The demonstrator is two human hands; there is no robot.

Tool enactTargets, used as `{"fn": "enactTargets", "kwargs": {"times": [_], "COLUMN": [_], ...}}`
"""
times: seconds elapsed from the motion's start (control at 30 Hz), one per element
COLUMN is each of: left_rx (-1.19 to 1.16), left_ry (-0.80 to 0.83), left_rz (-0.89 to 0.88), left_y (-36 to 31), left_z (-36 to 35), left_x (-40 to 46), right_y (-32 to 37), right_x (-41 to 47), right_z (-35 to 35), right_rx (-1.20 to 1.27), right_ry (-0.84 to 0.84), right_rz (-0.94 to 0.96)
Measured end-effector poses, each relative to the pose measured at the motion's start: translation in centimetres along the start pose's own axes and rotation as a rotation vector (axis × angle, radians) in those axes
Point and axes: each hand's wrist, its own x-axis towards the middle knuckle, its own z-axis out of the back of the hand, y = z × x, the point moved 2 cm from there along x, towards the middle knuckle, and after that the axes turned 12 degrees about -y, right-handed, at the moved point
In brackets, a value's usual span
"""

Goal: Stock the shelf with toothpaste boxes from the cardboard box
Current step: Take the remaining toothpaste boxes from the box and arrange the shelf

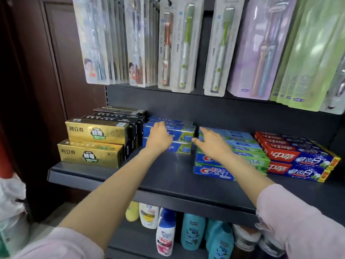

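I reach both bare arms, pink sleeves pushed up, over the dark grey metal shelf [168, 176] in a shop aisle. My left hand [158, 136] lies with fingers straight and close together on the top of the stacked blue-and-green cardboard toothpaste boxes [183, 136], which sit toward the back of the shelf near the centre of the view. My right hand [212, 143] hovers just at 3 o'clock from that stack, fingers spread and relaxed, thumb pointing toward the boxes' green end; I cannot tell whether the thumb touches it. Neither hand grips anything.

At 9 o'clock from the blue stack stand glossy gold cardboard toothpaste boxes [97, 131], two tiers high, with black boxes [119, 116] behind them. At 3 o'clock, under my right forearm, lie blue Crest toothpaste boxes [211, 171] with green ends, and beyond them, farther toward 3 o'clock, red-and-blue toothpaste boxes [298, 161] stacked in rows. The front of the shelf between the gold and Crest stacks is bare metal.

At 12 o'clock, carded toothbrushes in clear blister packs [177, 45] hang in rows from the back panel. At 6 o'clock, on the level below, stand plastic shampoo bottles [166, 232] in white, yellow and teal.
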Motion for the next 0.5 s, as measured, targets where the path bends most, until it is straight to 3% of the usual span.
{"fn": "enactTargets", "kwargs": {"times": [0.17,0.27,0.5], "left_rx": [0.273,0.359,0.368], "left_ry": [0.194,0.264,0.195], "left_rz": [-0.218,-0.246,-0.322], "left_y": [1.1,2.0,3.6], "left_z": [0.8,0.1,-1.4], "left_x": [4.5,6.0,6.8], "right_y": [1.8,2.5,3.3], "right_x": [4.3,5.8,6.6], "right_z": [-2.5,-3.3,-4.7], "right_rx": [-0.032,-0.033,-0.014], "right_ry": [0.113,0.089,0.022], "right_rz": [-0.148,-0.178,-0.233]}}
